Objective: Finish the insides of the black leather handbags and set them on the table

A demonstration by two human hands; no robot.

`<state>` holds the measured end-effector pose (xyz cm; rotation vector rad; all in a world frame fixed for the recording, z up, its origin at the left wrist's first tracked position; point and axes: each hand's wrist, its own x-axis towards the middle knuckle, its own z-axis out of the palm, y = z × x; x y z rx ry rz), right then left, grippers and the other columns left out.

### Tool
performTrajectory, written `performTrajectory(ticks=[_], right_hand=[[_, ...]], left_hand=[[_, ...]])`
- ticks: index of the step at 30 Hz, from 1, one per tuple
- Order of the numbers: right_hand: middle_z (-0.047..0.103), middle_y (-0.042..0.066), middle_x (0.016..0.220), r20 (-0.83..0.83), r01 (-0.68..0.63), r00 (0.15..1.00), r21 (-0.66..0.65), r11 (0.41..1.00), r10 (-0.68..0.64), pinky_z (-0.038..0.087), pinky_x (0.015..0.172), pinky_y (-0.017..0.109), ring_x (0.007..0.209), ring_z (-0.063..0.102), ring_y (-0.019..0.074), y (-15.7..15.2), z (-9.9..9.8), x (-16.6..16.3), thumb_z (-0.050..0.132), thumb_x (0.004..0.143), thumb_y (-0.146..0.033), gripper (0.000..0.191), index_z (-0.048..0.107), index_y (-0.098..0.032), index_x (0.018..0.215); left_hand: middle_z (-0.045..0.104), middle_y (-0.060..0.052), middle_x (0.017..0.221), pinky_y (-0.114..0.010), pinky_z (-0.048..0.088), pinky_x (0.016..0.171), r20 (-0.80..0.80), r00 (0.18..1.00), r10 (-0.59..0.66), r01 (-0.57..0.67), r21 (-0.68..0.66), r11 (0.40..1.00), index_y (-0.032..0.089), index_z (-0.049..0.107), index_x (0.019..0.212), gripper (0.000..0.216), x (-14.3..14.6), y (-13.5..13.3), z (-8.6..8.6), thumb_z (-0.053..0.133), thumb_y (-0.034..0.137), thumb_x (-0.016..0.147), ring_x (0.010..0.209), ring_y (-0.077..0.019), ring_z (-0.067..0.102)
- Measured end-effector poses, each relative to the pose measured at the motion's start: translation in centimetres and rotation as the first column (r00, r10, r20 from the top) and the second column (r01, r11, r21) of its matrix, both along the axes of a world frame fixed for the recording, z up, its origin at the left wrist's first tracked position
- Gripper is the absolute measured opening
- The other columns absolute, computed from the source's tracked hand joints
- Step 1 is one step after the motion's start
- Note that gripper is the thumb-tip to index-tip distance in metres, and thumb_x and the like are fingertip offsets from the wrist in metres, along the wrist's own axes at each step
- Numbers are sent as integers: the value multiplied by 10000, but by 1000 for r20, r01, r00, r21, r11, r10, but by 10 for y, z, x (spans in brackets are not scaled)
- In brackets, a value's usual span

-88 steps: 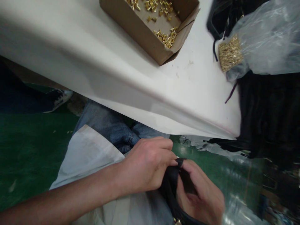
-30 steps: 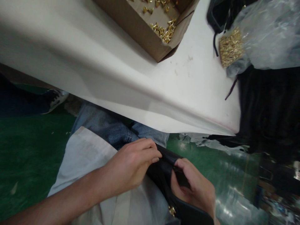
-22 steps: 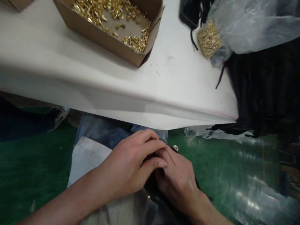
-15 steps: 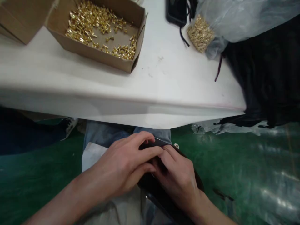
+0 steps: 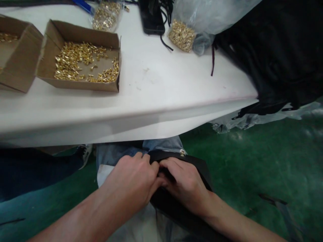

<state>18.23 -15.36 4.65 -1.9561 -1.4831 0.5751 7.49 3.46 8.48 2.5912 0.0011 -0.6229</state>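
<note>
A black bag (image 5: 199,168) with a small gold fitting lies on my lap, just below the table's edge. My left hand (image 5: 131,181) is curled, its fingers pressed onto the bag's top edge. My right hand (image 5: 183,181) is closed on the same edge right beside it, knuckles up. The two hands touch at the fingertips. What the fingertips pinch is hidden beneath them.
The white table (image 5: 161,87) carries an open cardboard box (image 5: 75,84) of gold hardware, another box (image 5: 15,64) at the left, bags of gold parts (image 5: 182,35), a black phone (image 5: 151,20) and a heap of black bags (image 5: 277,50). A green floor (image 5: 252,168) lies to the right.
The view has swung up and right, so more of the table and boxes shows. My hands have closed together on the bag's top edge and shifted slightly lower in view.
</note>
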Motion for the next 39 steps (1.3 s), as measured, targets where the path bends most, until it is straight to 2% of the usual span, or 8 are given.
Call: performTrajectory(ticks=[4, 8, 14, 21, 25, 28, 32, 39], right_hand=[[770, 83, 1045, -12, -8, 1000, 32, 999, 8, 596, 775, 332, 909, 768, 226, -2, -4, -1, 551, 1169, -272, 166, 590, -164, 1288], [763, 76, 1027, 27, -36, 999, 10, 999, 36, 579, 763, 333, 903, 760, 227, -4, -2, 1, 491, 1179, -237, 154, 592, -168, 1272], [697, 32, 823, 200, 23, 980, -25, 999, -17, 461, 601, 356, 698, 698, 208, -12, -3, -2, 494, 1187, -311, 275, 627, -201, 973], [767, 81, 981, 77, -13, 997, 34, 999, 10, 558, 733, 309, 861, 761, 203, -12, -1, -4, 537, 1169, -231, 215, 675, -160, 1020], [785, 89, 1034, 46, -8, 999, 69, 998, 5, 585, 786, 305, 911, 773, 208, -12, -1, -6, 554, 1160, -209, 172, 685, -151, 1066], [788, 87, 1023, 65, -9, 998, 74, 997, 4, 579, 772, 316, 889, 769, 211, -12, -3, -8, 544, 1159, -200, 177, 688, -148, 1070], [782, 81, 971, 106, -5, 994, 74, 997, -3, 558, 709, 323, 827, 757, 211, -10, -4, -11, 542, 1161, -224, 199, 691, -158, 1045], [798, 93, 976, 140, -4, 990, 102, 995, -10, 565, 698, 316, 814, 776, 207, -7, -1, -13, 592, 1141, -194, 124, 687, -162, 1069]], left_hand=[[807, -107, 1017, -442, 614, 735, -164, 986, -11, 3, -46, 999, 197, 811, 1111, 160, 5, -1, 7, 696, 293, 1054, 930, -357, 798], [814, -93, 986, -474, 627, 781, -172, 985, 17, -34, -96, 995, 193, 793, 1070, 111, 2, -5, 3, 698, 233, 1028, 929, -375, 811], [809, -87, 984, -477, 607, 768, -183, 975, 123, -155, -174, 972, 213, 692, 1019, 102, -11, -7, -6, 672, 307, 1055, 925, -385, 808], [801, -71, 981, -429, 573, 740, -178, 975, 135, -170, -194, 966, 223, 600, 1042, 96, -16, -10, -7, 694, 239, 1048, 935, -366, 815], [783, -51, 908, -386, 533, 668, -100, 987, 125, -140, -162, 977, 222, 569, 982, 201, -22, -13, -8, 764, 242, 1027, 847, -336, 810], [743, -23, 834, -364, 483, 601, 80, 988, 133, -119, -157, 980, 223, 560, 941, 268, -29, -15, -13, 817, 265, 1005, 732, -293, 775], [691, 9, 805, -348, 418, 559, 291, 945, 148, -102, -170, 980, 227, 563, 931, 289, -40, -15, -23, 850, 216, 971, 644, -243, 708], [654, 27, 823, -307, 396, 593, 241, 937, 252, -140, -402, 905, 221, 578, 907, 272, -44, -6, -37, 838, 190, 979, 676, -178, 654]])
